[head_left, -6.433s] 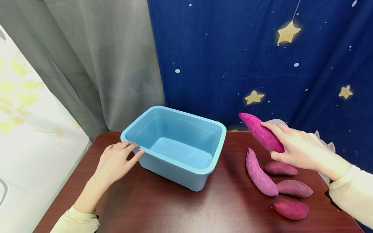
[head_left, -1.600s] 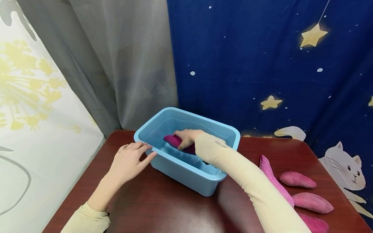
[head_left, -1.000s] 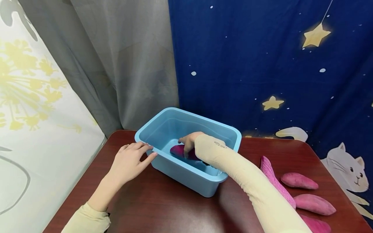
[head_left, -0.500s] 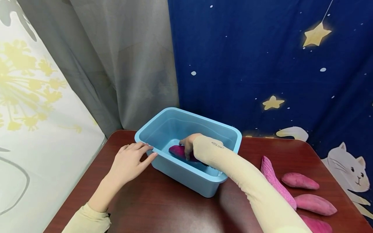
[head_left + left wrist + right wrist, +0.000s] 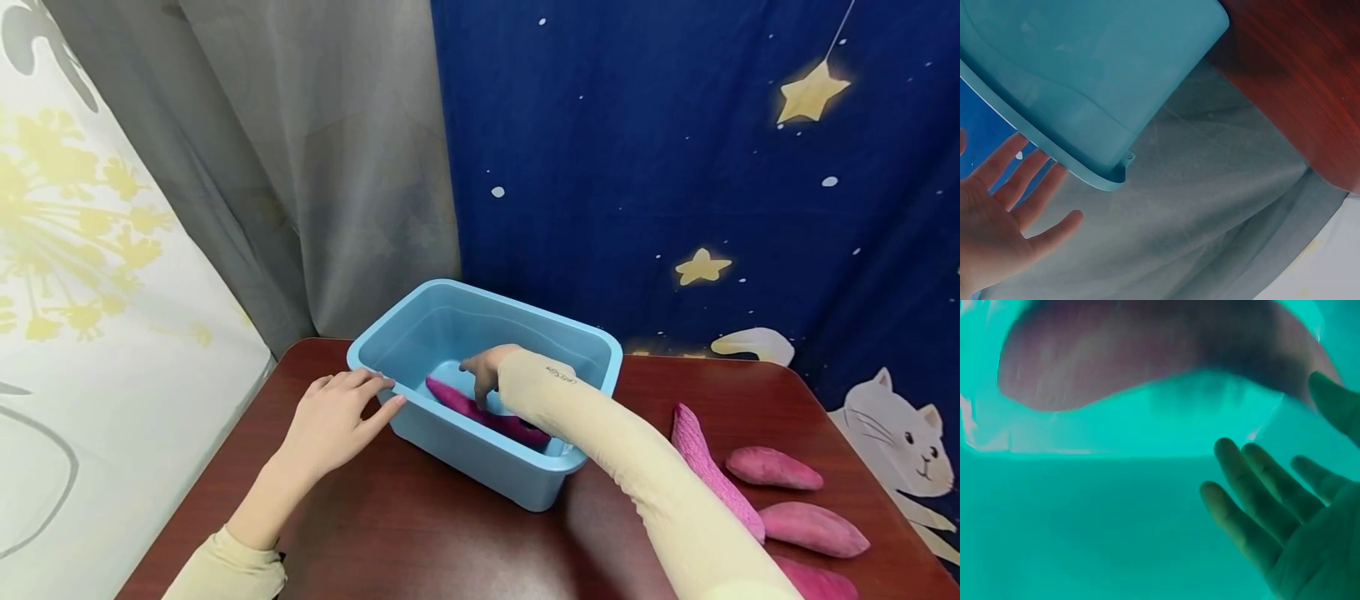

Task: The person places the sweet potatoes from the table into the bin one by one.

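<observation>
A light blue plastic bin (image 5: 465, 454) stands on the table. Inside, a long magenta sweet potato (image 5: 459, 402) lies along the near wall; the right sleeve partly covers the bin's right end. My right hand (image 5: 487, 373) is down in the bin just above the sweet potato, fingers spread and holding nothing. The right wrist view shows the curved sweet potato (image 5: 1116, 350) apart from the fingertips, with the thumb overlapping its narrow end. My left hand (image 5: 337, 421) rests its fingertips on the bin's near left rim, and its fingers look fairly straight in the left wrist view.
To the right on the dark red table (image 5: 420, 542) lie a long, rough pink sweet potato (image 5: 716, 479) and several smaller, smoother ones, including an upper one (image 5: 772, 467) and a middle one (image 5: 813, 529). A grey curtain (image 5: 367, 167) and a blue starry curtain (image 5: 600, 167) hang behind.
My right hand has carried the magenta sweet potato from the right side into the bin and let it go; it now lies lower along the near wall. The left hand stays at the rim.
</observation>
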`<action>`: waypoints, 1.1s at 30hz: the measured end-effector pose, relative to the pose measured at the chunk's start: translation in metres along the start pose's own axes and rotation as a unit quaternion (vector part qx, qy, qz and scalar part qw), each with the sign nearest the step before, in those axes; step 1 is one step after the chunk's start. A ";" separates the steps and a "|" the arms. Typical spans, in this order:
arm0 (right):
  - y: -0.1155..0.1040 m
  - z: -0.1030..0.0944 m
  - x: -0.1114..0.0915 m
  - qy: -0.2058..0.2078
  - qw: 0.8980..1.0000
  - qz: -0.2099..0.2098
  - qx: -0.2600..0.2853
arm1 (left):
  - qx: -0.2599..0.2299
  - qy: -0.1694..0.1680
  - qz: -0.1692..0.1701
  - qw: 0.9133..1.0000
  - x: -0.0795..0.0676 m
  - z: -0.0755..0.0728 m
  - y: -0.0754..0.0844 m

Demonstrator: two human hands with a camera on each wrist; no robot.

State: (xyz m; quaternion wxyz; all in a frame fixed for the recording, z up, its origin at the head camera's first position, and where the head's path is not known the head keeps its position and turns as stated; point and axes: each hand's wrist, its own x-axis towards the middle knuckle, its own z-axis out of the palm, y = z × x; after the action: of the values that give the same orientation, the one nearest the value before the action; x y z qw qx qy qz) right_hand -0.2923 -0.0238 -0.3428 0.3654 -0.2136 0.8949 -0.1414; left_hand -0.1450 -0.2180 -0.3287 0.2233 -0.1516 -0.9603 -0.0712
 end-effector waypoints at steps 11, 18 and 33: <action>-0.004 -0.019 -0.029 0.066 0.997 0.038 0.019 | -0.001 -0.004 0.000 1.000 0.000 0.000 0.001; -0.010 -0.039 -0.035 0.059 0.980 -0.074 -0.176 | -0.002 0.000 0.004 1.000 0.000 0.001 -0.001; 0.001 -0.061 -0.085 0.092 0.965 -0.171 -0.176 | -0.002 -0.011 0.000 1.000 0.001 -0.002 0.001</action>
State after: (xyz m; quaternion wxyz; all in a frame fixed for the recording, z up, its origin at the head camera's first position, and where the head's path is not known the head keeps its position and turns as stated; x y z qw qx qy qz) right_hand -0.2815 0.0241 -0.2509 0.2082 -0.4103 0.8857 -0.0614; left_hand -0.1449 -0.2174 -0.3267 0.2123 -0.1525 -0.9626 -0.0717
